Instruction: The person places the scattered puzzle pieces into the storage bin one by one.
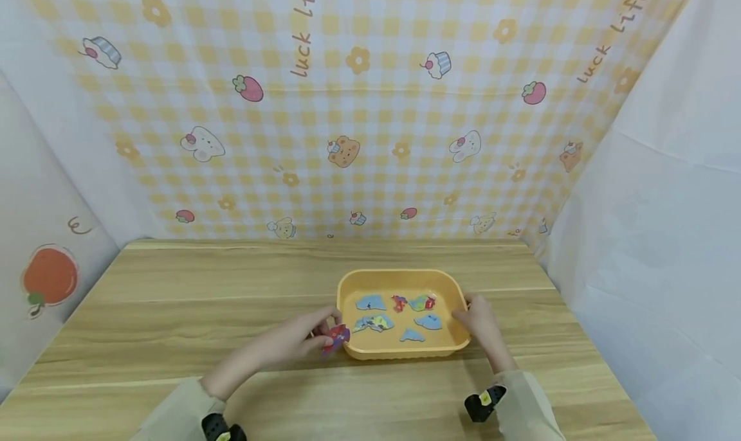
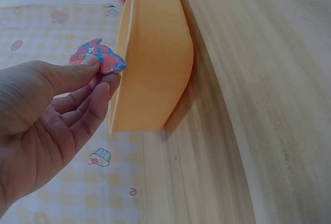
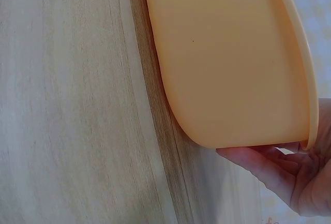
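Note:
My left hand (image 1: 301, 335) pinches a red, purple and blue puzzle piece (image 2: 106, 58) between thumb and fingers, just beside the left wall of a yellow plastic tray (image 1: 399, 352). On the tray's right side, my right hand (image 1: 483, 319) grips the rim, its thumb over the edge and its fingers (image 3: 264, 169) against the outside wall. Several irregular pieces lie apart inside the tray, among them a light blue piece (image 1: 370, 301), a small red piece (image 1: 399, 303), a blue-and-yellow piece (image 1: 379, 324) and a small blue piece (image 1: 412, 335).
The tray stands on a wood-grain table (image 1: 231, 299). A yellow checked cloth (image 1: 347, 107) hangs behind the table's far edge, and white sheeting (image 1: 648, 235) closes off the right side. Dark wrist cameras (image 1: 485, 402) sit on both sleeves.

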Demonstrator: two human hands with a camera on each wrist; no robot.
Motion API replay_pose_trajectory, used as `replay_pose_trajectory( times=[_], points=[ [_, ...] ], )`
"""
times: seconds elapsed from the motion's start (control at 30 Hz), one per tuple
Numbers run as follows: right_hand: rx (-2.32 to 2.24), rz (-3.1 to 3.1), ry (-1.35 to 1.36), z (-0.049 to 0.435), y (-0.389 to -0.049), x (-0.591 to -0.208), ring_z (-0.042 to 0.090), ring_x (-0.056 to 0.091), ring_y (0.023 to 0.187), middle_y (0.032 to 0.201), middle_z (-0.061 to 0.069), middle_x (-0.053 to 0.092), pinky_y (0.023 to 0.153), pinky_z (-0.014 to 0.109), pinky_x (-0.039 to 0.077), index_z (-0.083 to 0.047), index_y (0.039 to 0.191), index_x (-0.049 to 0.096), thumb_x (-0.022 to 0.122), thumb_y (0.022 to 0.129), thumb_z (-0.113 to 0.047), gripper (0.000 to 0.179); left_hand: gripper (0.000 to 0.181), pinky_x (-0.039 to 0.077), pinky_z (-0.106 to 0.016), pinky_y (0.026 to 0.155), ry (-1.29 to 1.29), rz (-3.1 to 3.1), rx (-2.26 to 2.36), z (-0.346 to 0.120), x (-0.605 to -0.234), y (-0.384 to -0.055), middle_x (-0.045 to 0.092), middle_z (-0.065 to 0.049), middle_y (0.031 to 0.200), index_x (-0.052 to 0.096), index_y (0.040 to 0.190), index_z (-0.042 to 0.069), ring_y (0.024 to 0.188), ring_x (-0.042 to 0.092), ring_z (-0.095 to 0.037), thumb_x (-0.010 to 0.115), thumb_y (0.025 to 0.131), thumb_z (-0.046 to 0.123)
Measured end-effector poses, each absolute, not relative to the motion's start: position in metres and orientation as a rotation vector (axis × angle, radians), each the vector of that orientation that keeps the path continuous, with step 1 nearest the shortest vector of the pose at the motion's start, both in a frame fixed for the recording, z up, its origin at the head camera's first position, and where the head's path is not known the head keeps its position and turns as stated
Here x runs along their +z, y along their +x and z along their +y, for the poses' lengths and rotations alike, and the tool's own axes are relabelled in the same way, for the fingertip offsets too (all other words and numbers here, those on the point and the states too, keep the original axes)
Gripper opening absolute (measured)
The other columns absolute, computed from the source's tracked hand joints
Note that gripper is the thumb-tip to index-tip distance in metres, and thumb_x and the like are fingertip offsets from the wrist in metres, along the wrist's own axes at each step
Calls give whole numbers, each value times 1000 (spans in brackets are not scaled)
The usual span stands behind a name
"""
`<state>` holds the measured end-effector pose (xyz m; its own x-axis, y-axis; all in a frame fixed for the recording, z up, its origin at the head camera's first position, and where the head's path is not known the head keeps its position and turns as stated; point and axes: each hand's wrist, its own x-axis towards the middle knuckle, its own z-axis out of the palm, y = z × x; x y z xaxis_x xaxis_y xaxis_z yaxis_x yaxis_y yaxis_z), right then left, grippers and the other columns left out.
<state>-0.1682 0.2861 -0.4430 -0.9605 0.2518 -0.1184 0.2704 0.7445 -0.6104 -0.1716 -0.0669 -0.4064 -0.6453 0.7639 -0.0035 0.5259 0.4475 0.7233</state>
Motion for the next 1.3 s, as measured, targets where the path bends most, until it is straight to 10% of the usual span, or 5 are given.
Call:
replay_pose_trajectory(
  times=[1.3],
  points=[
    [-1008, 2913, 477, 285, -170, -443, 23, 62, 67, 87, 27, 62, 54, 29, 53, 14, 96, 58, 62, 74, 0, 26, 3, 38, -14, 49, 1215, 2354, 686, 20, -421, -217, 63, -5, 73, 61, 88, 7, 56, 49, -5, 59, 88, 9]
  ],
)
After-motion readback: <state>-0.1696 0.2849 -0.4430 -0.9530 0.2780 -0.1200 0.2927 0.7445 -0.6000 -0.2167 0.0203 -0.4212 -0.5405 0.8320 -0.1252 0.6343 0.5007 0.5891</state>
